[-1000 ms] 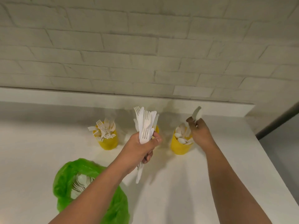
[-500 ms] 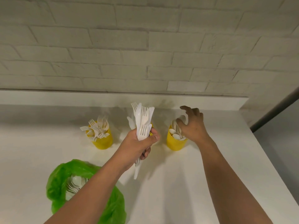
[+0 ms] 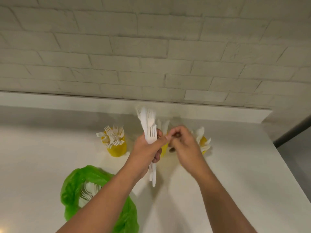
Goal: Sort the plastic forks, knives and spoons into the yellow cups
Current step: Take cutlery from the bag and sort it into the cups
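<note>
Now the right hand (image 3: 182, 145), its spoon dropped in the cup beyond it, has returned empty, fingertips pinching toward the cutlery bundle (image 3: 149, 130) clenched in the left hand (image 3: 146, 152): next piece.

Middle yellow cup (image 3: 164, 147) mostly hidden behind hands, right hand (image 3: 183, 142) blurred, grip unclear

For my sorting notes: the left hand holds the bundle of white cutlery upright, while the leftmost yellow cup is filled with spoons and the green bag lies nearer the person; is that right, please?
Not quite. In the head view the leftmost yellow cup is filled with forks, their tines fanned out, not spoons. The rest stands: the left hand holds the bundle of white cutlery upright, and the green bag lies nearer the person.
</note>
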